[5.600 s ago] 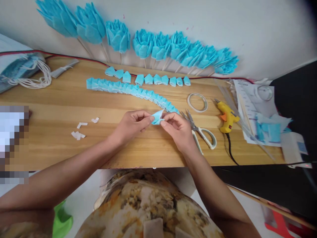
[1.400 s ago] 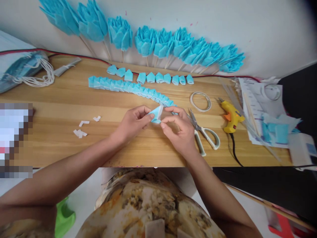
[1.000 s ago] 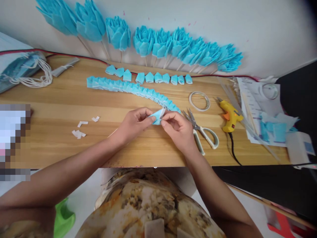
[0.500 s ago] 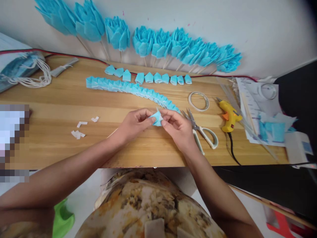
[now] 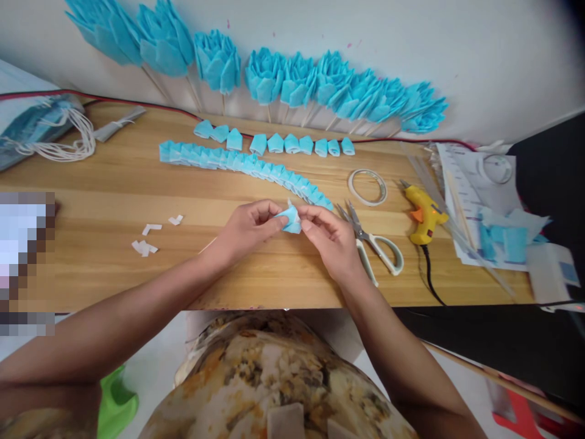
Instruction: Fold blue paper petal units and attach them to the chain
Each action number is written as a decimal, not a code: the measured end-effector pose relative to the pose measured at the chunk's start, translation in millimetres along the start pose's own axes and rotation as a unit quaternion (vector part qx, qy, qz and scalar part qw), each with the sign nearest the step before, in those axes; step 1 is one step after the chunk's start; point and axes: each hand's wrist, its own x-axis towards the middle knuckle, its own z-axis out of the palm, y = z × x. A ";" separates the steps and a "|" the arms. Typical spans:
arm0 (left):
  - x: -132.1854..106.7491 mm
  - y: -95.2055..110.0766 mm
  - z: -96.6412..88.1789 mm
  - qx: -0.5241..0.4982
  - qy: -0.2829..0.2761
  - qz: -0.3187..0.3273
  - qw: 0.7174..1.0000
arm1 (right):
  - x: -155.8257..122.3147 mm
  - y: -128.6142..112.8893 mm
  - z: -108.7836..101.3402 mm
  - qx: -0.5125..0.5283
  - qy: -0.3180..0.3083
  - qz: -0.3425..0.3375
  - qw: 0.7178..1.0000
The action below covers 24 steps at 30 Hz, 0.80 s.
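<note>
A small folded blue petal (image 5: 291, 221) is pinched between the thumb and fingers of my left hand (image 5: 253, 227), above the front part of the table. The fingertips of my right hand (image 5: 329, 236) close on its right edge, where a small whitish patch shows. What that patch is, I cannot make out. Just behind my hands lies a long overlapping row of similar blue petals (image 5: 247, 163). Further back is a row of separate folded petals (image 5: 275, 143). White-handled scissors (image 5: 365, 235) rest to the right of my right hand.
Blue flowers (image 5: 265, 73) on sticks lean against the wall. A tape roll (image 5: 367, 186) and a yellow glue gun (image 5: 423, 213) lie at right on the wooden table (image 5: 109, 195). White scraps (image 5: 145, 247) lie at left, near white cord (image 5: 80, 137).
My right thumb has shifted slightly at the petal's right edge, and the petal has turned a little. Everything else on the table stays in place.
</note>
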 end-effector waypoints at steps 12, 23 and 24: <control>1.1 -4.5 -1.3 -0.036 0.009 -0.018 0.999 | -2.7 1.2 -0.9 0.023 -0.038 -0.028 0.999; 1.7 -7.7 -3.0 -0.157 -0.001 -0.050 0.986 | -2.7 2.2 -2.1 -0.202 0.001 -0.168 0.965; 1.3 -7.3 -2.7 -0.151 0.002 -0.049 0.987 | -2.5 1.0 -2.0 -0.219 0.002 -0.173 0.960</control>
